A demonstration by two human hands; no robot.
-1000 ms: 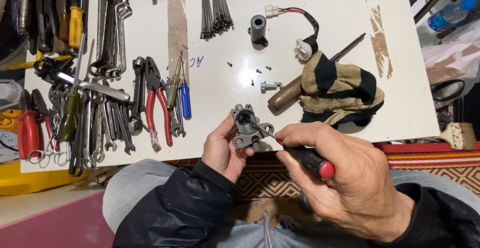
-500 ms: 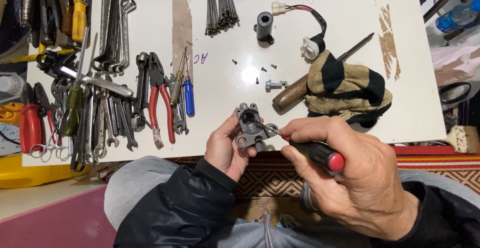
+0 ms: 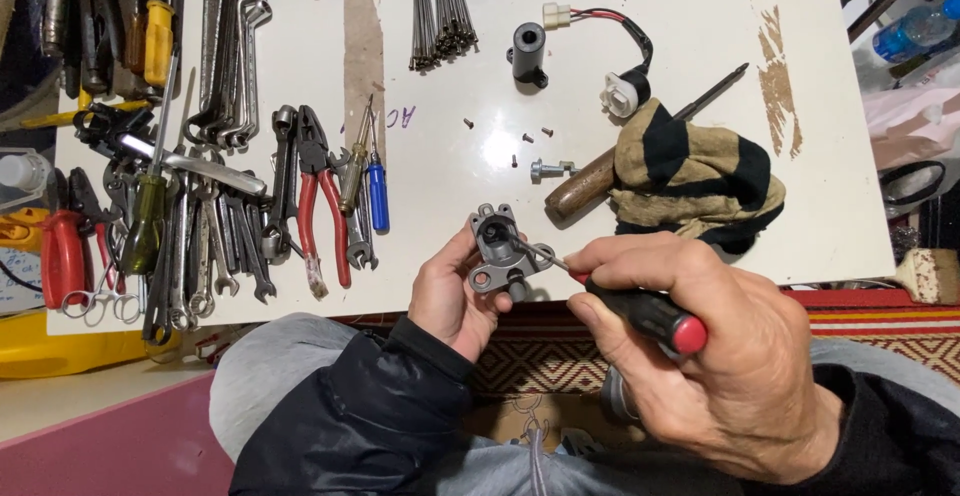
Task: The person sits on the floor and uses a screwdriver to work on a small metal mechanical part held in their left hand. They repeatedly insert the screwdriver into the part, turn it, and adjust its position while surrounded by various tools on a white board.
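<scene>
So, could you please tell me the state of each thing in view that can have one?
Left hand: fingers closed around the small grey metal housing, held over the table edge.
Right hand: gripping the red-and-black-handled screwdriver, tip inside the housing.
Red-handled pliers: lying flat, jaws shut.
Striped tan-and-black cloth: crumpled, lying on a wooden handle.
Small dark screws: loose, scattered on the white table.

bare tabletop (image 3: 450, 171) ahead, pliers (image 3: 322, 206) left, cloth (image 3: 695, 176) right
</scene>
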